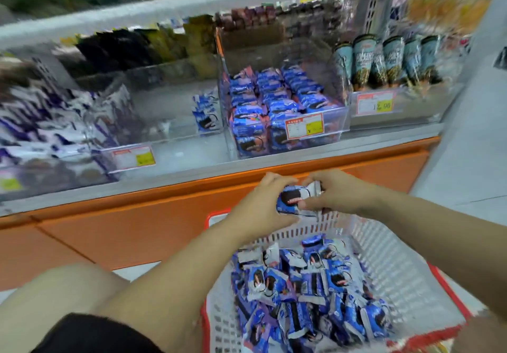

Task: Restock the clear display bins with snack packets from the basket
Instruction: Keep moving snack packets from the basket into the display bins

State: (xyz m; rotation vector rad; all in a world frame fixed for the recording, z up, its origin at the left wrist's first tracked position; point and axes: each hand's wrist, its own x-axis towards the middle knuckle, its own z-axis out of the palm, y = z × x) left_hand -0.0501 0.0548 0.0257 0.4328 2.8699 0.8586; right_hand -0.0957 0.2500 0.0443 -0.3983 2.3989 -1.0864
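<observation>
Clear display bins (344, 122) line the far shelf. The middle one is packed with blue packets, and the one to its left (175, 133) holds only a few. Near and to the right, a white mesh basket (400, 267) with a red rim holds a heap of snack packets (301, 292), blue and white with a dark sandwich biscuit pictured (brand lettering too blurred to read). The far right price tag (375, 104) reads 12.90. The left hand (260, 207) and right hand (343, 193), fingers curled, together grip a small bunch of packets (295, 197) above the basket's far rim.
</observation>
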